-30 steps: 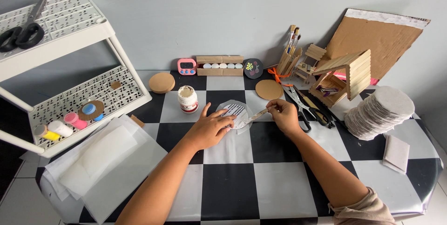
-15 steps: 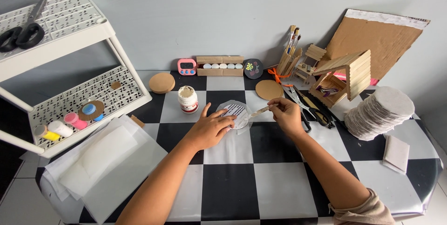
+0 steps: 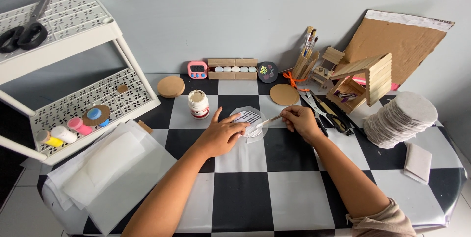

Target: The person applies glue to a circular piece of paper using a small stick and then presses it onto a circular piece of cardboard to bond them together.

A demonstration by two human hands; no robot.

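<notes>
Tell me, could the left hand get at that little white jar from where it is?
Probably yes. The left hand rests on the round disc, and the white jar stands just beyond it with bare table between.

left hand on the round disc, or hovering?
Touching. In the head view the left hand lies flat with its fingers overlapping the round white disc on the table, no gap visible between them.

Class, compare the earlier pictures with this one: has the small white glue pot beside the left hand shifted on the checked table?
No. The white glue pot stands on the same black-white square edge, just below the round wooden disc, left of the left hand.
</notes>
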